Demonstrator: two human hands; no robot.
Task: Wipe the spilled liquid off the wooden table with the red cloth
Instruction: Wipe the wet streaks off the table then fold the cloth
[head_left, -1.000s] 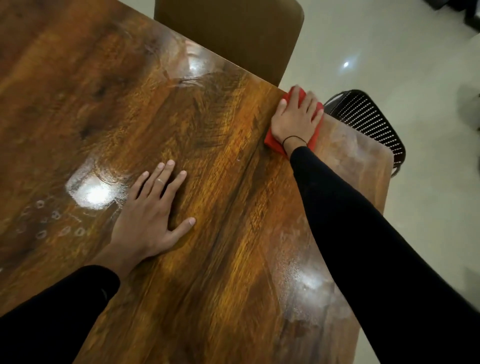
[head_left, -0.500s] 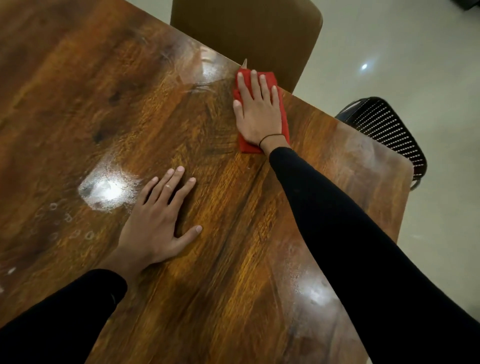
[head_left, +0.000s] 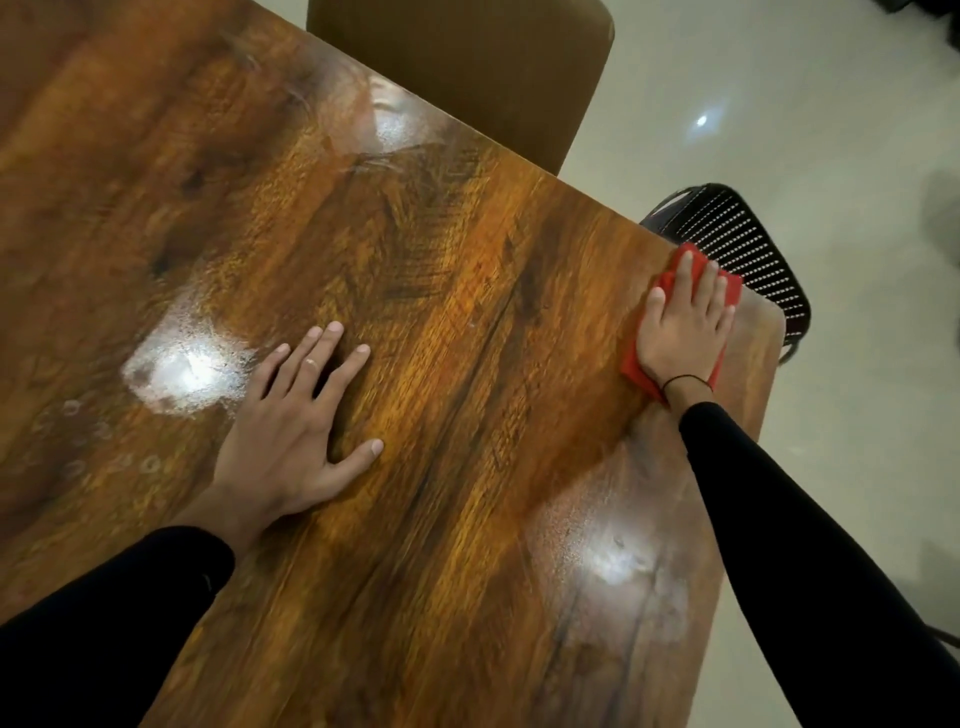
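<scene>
Two hands flat on wooden table (head_left: 457, 395), wiping near far right corner.
Brown chair (head_left: 467, 67) tucked at far edge, black mesh chair (head_left: 748, 249) off the corner. Left hand (head_left: 291, 431) palm down mid-table, fingers spread, beside glossy wet patch (head_left: 187, 369). Right hand (head_left: 680, 327) pressing red cloth (head_left: 730, 291) flat, fingers straight, cloth at table edge.

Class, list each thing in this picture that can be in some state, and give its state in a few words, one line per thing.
red cloth: folded, flat on the table near its far right corner, under the right hand.
right hand: fingers straight, pressing the cloth.
left hand: flat on the table, fingers spread, holding nothing.
wooden table: smeared, with droplet marks at left.
brown chair: pushed up to the far edge.
black mesh chair: beside the far right corner.
</scene>
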